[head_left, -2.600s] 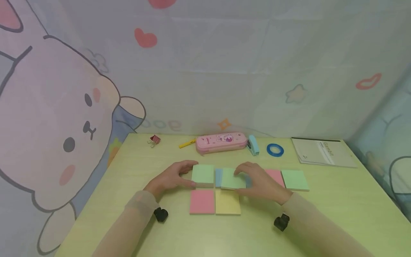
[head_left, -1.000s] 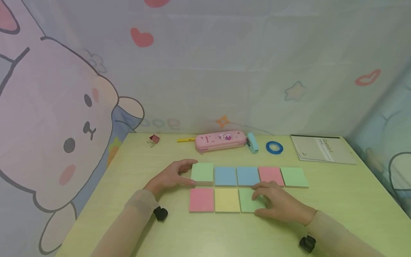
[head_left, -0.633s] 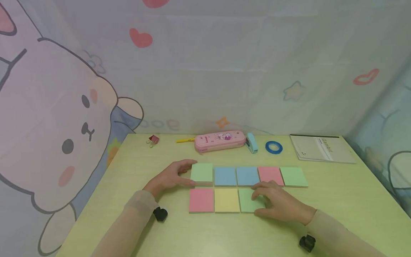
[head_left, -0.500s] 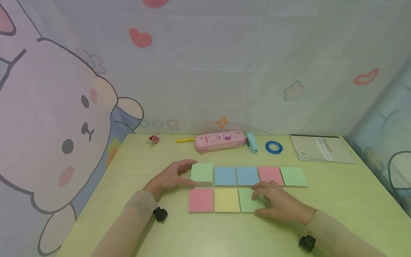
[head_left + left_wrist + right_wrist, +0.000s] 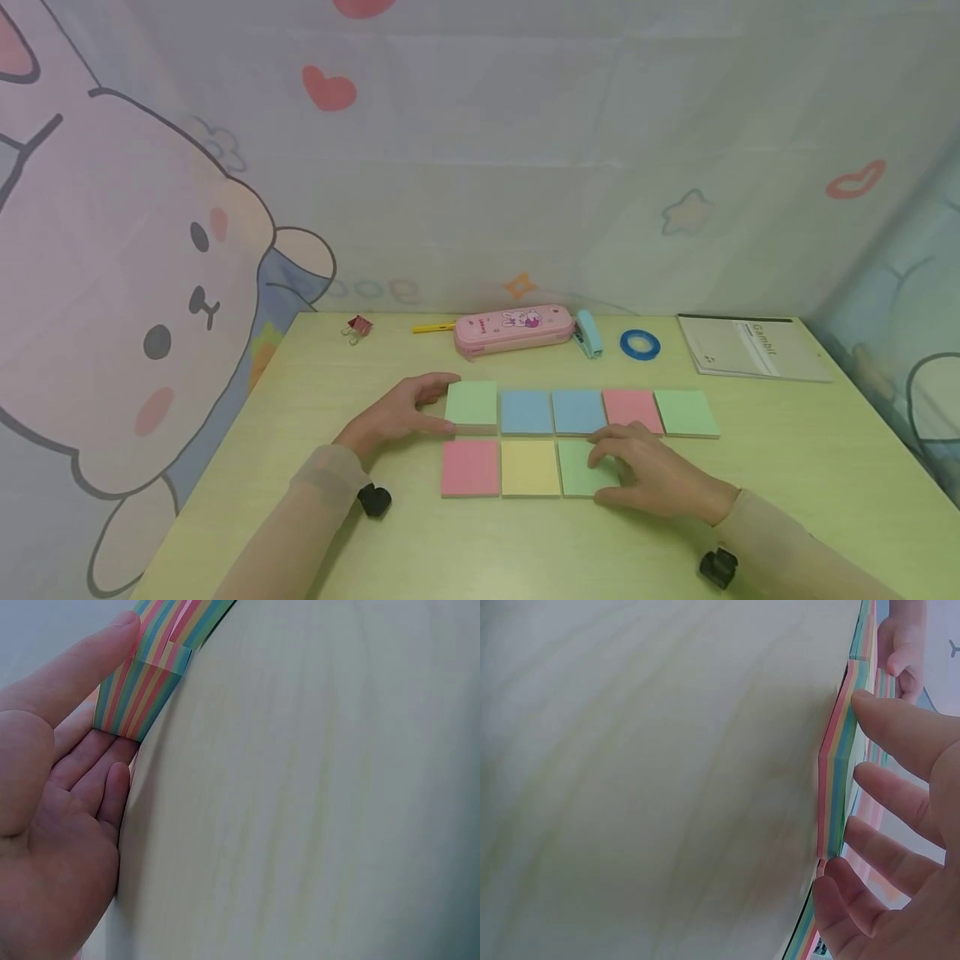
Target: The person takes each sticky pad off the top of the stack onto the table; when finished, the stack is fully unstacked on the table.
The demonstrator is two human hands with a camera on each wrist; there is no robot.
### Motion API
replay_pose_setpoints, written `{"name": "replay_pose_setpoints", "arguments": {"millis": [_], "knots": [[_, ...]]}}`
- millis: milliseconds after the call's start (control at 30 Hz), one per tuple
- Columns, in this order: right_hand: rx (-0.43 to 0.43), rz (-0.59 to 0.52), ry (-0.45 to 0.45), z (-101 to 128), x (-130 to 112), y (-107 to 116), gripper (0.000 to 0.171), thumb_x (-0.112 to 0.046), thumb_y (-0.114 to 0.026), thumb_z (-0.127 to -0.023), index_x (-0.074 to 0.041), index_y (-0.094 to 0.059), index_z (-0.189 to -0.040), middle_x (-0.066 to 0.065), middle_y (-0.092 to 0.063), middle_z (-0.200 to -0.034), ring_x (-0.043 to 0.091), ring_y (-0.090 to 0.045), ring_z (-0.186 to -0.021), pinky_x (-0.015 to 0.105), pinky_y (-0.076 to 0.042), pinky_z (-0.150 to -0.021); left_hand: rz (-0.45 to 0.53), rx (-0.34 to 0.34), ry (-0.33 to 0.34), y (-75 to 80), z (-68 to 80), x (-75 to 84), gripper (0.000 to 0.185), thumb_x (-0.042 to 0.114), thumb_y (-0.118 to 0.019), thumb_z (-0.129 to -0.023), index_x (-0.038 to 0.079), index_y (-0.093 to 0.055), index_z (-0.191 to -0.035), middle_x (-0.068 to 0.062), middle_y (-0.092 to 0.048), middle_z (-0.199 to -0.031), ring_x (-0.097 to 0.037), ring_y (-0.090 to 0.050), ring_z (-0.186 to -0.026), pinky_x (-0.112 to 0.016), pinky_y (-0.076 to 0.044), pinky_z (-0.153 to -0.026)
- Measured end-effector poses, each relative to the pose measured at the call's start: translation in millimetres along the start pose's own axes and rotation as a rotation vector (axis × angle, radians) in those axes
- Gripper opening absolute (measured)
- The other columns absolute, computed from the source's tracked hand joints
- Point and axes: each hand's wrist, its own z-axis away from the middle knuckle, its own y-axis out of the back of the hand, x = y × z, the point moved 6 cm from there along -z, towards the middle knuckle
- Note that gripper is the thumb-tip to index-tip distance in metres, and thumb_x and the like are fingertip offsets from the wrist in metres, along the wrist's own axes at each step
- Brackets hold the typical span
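Left hand: I saw the left hand (image 5: pixel 396 414) lying on the table (image 5: pixel 787 467) against the left edge of the green pad in the far row (image 5: pixel 472 403); the thumb lay along its far corner and the straight fingers along its side, the hand fairly flat and closed round nothing.

Left wrist view: I noted the fingers (image 5: pixel 90 761) and thumb touching the striped, multicoloured edge of that pad (image 5: pixel 142 694).

Right hand: I saw the right hand (image 5: pixel 651 476) resting on the right part of the green pad in the near row (image 5: pixel 579 468), fingers spread and nearly straight; the thumb lay at the pad's near edge. It pressed rather than gripped.

Right wrist view: I noted the fingertips (image 5: pixel 900 731) meeting the layered edge of this pad (image 5: pixel 836 772).

Far row: from left I counted green, blue (image 5: pixel 527 412), blue (image 5: pixel 577 411), pink (image 5: pixel 632 408) and green (image 5: pixel 686 413) pads, set side by side.

Near row: pink pad (image 5: pixel 470 467), yellow pad (image 5: pixel 530 467), then the green one under the right hand.

Back of table: I recorded a red binder clip (image 5: pixel 359 326), a yellow pen (image 5: pixel 432 327), a pink pencil case (image 5: pixel 514 326), a light-blue stapler (image 5: pixel 589 334), a blue tape roll (image 5: pixel 641 343) and a grey booklet (image 5: pixel 752 347).
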Motion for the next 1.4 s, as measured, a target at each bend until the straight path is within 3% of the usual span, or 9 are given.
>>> {"name": "replay_pose_setpoints", "arguments": {"millis": [267,433,633,800,1000,1200,1400], "knots": [[-0.002,0.018,0.008,-3,0,-1,0.028,-0.037,-0.087,-0.087,-0.025,-0.073,-0.107,0.006,-0.066,-0.136,0.032,-0.060,-0.123,0.055,-0.051,-0.101,0.001,-0.001,-0.003,0.1,2.5,-0.3,0.085,0.023,-0.091,-0.084,0.016,-0.049,-0.157,-0.007,-0.047,-0.162,-0.036,-0.041,-0.151,-0.051,-0.030,-0.126],[0.047,0.040,0.033,-12,-9,6,0.029,-0.036,-0.084,-0.090,-0.018,-0.073,-0.110,0.002,-0.069,-0.129,0.027,-0.062,-0.123,0.052,-0.051,-0.106,0.008,0.000,-0.001,-1.5,6.5,-0.2,0.085,0.022,-0.091,-0.085,0.014,-0.048,-0.157,-0.009,-0.047,-0.162,-0.038,-0.041,-0.151,-0.053,-0.030,-0.126],[0.078,-0.030,0.053,-48,-31,11,0.036,-0.032,-0.078,-0.097,-0.011,-0.069,-0.124,-0.001,-0.068,-0.129,0.024,-0.061,-0.125,0.050,-0.051,-0.107,0.007,0.004,0.001,-1.6,9.3,-3.6,0.085,0.023,-0.091,-0.085,0.013,-0.048,-0.158,-0.009,-0.047,-0.162,-0.038,-0.041,-0.150,-0.054,-0.031,-0.125],[0.035,-0.080,0.060,-89,-45,4,0.046,-0.032,-0.080,-0.096,-0.010,-0.064,-0.133,0.003,-0.064,-0.137,0.025,-0.057,-0.131,0.049,-0.049,-0.110,0.007,0.001,-0.007,-1.6,7.3,-3.4,0.088,0.023,-0.092,-0.084,0.013,-0.047,-0.158,-0.008,-0.048,-0.161,-0.037,-0.042,-0.150,-0.054,-0.031,-0.125],[-0.052,-0.048,0.052,-131,-55,-11,0.062,-0.035,-0.082,-0.094,-0.002,-0.059,-0.141,0.013,-0.059,-0.145,0.034,-0.053,-0.136,0.053,-0.046,-0.114,-0.001,-0.007,-0.016,-2.8,1.7,0.8,0.092,0.023,-0.093,-0.082,0.013,-0.045,-0.160,-0.006,-0.049,-0.160,-0.035,-0.044,-0.149,-0.055,-0.032,-0.124],[-0.133,-0.035,-0.015,-154,-59,-27,0.075,-0.039,-0.086,-0.089,-0.005,-0.055,-0.148,0.015,-0.051,-0.155,0.035,-0.047,-0.142,0.050,-0.043,-0.118,-0.032,-0.012,-0.035,-2.3,0.3,3.8,0.090,0.022,-0.092,-0.084,0.013,-0.044,-0.160,-0.007,-0.047,-0.162,-0.036,-0.043,-0.150,-0.054,-0.031,-0.125],[-0.146,0.021,-0.020,-167,-60,-36,0.072,-0.035,-0.086,-0.089,-0.005,-0.056,-0.147,0.014,-0.056,-0.150,0.032,-0.051,-0.138,0.046,-0.044,-0.117,-0.027,-0.011,-0.013,-0.5,2.7,2.3,0.091,0.024,-0.092,-0.084,0.015,-0.043,-0.161,-0.005,-0.045,-0.163,-0.036,-0.041,-0.151,-0.054,-0.030,-0.125]]}}
